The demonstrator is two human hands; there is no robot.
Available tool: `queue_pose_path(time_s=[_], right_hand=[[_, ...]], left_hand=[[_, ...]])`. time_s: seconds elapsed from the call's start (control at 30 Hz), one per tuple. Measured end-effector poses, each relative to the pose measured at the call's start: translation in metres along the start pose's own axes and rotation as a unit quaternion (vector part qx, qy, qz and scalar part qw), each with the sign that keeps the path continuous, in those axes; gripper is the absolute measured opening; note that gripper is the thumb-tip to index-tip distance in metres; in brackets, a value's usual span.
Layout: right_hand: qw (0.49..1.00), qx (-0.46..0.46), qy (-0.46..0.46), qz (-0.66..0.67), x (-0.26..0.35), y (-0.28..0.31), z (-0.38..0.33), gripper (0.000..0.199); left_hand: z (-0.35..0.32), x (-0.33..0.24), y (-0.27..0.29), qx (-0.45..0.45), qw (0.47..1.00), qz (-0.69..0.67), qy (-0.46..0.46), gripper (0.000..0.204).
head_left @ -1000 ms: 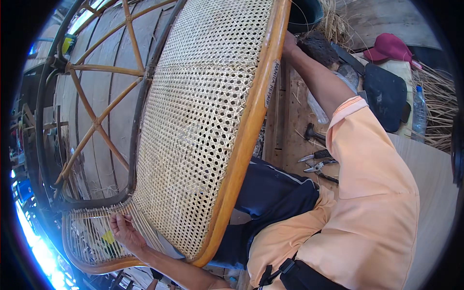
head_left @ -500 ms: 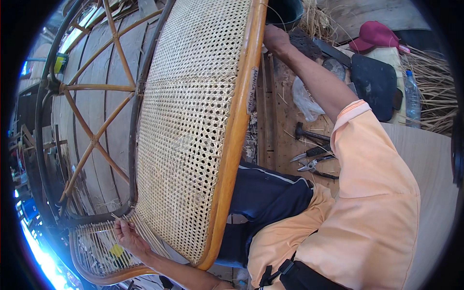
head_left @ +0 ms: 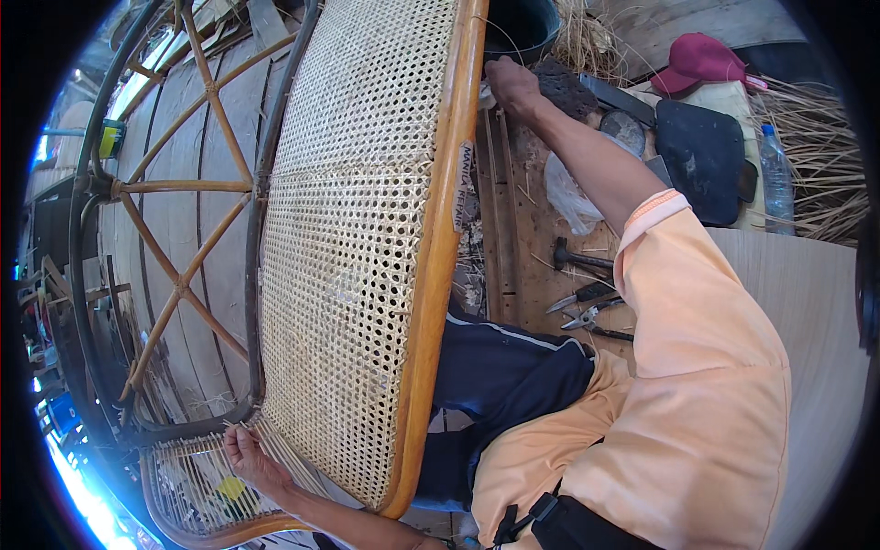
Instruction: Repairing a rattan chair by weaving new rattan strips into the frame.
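Note:
A chair with a woven cane panel [head_left: 353,220] lies across the middle, edged by a varnished rattan rail [head_left: 445,211]. At its lower left corner my left hand [head_left: 257,463] is closed, fingers pinched around a thin cane strand [head_left: 229,423] whose tip pokes out. Thin strands [head_left: 293,454] run beside that hand, over the smaller curved section [head_left: 188,472] with parallel strands. My right hand [head_left: 513,87] reaches far forward past the rail, near a dark bucket [head_left: 527,41]. Its fingers are curled; what they hold, if anything, is hidden.
A hammer [head_left: 582,258], a knife [head_left: 582,295] and pliers [head_left: 591,321] lie on the wooden board at right. Beyond are a plastic bag [head_left: 570,197], dark stone [head_left: 561,89], red cap [head_left: 701,62], water bottle [head_left: 777,183] and bundled cane [head_left: 816,156]. Crossed rattan poles [head_left: 183,275] stand at left.
The view has shifted slightly, moving the chair's upper part and the tools a little left in the picture. My right hand is slightly lower beside the bucket; my left hand stays at the panel's corner.

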State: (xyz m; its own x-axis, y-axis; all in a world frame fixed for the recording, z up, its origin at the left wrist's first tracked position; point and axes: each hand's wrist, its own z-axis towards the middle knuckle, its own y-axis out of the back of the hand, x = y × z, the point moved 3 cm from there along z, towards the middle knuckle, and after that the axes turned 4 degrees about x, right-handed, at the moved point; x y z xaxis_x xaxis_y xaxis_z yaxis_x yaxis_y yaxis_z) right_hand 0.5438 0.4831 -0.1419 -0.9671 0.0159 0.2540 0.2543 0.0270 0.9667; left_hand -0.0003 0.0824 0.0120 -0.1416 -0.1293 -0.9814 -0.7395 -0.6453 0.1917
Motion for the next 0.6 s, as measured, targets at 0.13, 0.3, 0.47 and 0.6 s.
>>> queue_pose_path(time_s=[0.13,0.3,0.47,0.6], right_hand=[[0.999,-0.034,-0.006,0.034,-0.012,0.016,-0.005,0.022],[0.998,0.045,-0.026,0.029,-0.005,0.009,0.003,0.031],[0.982,-0.126,0.042,0.136,-0.126,-0.013,0.015,0.037],[0.999,-0.022,0.001,0.043,-0.121,0.064,-0.039,0.032]], left_hand=[[0.003,-0.007,-0.010,-0.011,1.000,-0.011,0.008,0.011],[0.010,-0.012,0.000,-0.025,0.999,0.036,0.004,0.013],[0.023,0.002,-0.022,-0.002,0.990,0.136,0.044,0.024],[0.026,-0.042,-0.015,-0.017,0.985,0.146,0.093,0.025]])
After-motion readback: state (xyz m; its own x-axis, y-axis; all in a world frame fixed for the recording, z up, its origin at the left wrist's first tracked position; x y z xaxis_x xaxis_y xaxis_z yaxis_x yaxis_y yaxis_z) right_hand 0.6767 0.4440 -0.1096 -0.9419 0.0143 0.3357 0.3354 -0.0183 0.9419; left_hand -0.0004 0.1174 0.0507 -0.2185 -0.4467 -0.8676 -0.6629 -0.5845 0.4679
